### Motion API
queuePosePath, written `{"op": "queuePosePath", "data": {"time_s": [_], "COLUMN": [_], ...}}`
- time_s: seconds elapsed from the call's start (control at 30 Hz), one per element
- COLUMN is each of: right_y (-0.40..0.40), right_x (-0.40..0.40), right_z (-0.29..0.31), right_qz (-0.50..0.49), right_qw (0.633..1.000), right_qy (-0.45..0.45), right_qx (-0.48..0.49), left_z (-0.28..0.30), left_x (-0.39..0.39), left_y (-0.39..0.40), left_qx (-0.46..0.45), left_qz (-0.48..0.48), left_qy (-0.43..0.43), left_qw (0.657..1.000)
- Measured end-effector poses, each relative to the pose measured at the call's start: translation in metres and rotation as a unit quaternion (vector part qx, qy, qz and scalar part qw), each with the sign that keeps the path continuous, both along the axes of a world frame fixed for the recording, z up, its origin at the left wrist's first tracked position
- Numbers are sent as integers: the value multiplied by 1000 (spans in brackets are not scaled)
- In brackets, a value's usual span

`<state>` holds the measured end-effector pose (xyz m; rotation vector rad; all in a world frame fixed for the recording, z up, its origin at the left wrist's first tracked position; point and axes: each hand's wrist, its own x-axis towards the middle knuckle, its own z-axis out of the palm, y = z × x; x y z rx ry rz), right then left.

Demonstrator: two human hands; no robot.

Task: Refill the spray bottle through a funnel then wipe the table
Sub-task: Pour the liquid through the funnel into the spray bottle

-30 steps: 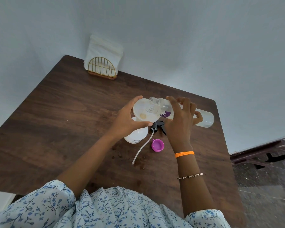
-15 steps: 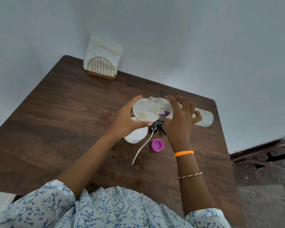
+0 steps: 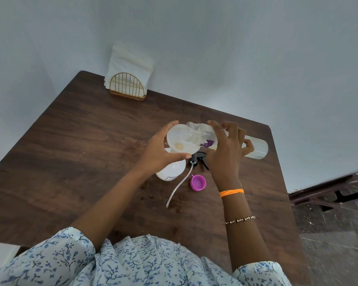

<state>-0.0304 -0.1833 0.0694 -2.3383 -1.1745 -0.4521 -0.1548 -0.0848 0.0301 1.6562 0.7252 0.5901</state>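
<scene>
A white funnel (image 3: 179, 144) sits in the neck of the white spray bottle (image 3: 171, 170), which stands upright on the brown table (image 3: 81, 153). My left hand (image 3: 159, 150) grips the funnel's rim with thumb and fingers. My right hand (image 3: 227, 149) holds a clear refill bottle (image 3: 256, 150) tipped on its side, its open threaded mouth over the funnel bowl. A little pale liquid lies in the funnel. The black spray head (image 3: 196, 161) with its white dip tube (image 3: 179, 186) lies on the table beside the spray bottle.
A purple cap (image 3: 197, 182) lies open side up near my right wrist. A gold wire napkin holder (image 3: 127, 87) with white napkins stands at the far edge against the wall. Small stains mark the wood near the tube's end. The table's right edge drops to a dark floor.
</scene>
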Motion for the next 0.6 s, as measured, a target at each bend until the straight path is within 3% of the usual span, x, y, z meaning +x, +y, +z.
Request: {"op": "queuePosePath", "data": {"time_s": [0.6], "right_y": [0], "right_x": [2], "right_z": [-1], "right_qz": [3], "right_qw": [1000], "right_qy": [-16], "right_qx": [6], "left_z": [-4], "left_x": [0], "left_y": [2], "left_qx": [23], "left_qz": [10], "left_qy": [0], "left_qw": [1000]}}
